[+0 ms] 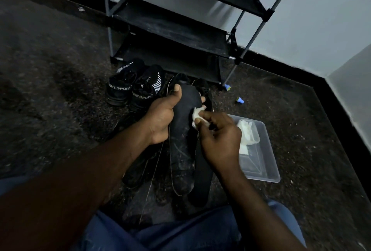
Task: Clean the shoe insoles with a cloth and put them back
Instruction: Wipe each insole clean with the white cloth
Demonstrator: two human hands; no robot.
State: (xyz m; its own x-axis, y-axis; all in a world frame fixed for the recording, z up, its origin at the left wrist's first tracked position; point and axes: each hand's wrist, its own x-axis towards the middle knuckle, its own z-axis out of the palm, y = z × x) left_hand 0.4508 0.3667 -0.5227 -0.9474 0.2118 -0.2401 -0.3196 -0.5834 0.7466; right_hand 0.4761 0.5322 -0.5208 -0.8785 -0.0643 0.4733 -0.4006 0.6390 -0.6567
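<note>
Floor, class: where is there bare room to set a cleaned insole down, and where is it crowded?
Bare: the floor left of the Sport shoes, and the strip between the clear plastic tray and the black skirting. Crowded: the middle, where the left hand holds an insole and the right hand presses a cloth on it.

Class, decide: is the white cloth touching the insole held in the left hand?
Touching. The head view shows the right hand pinching the white cloth against the insole that the left hand grips; no gap shows.
</note>
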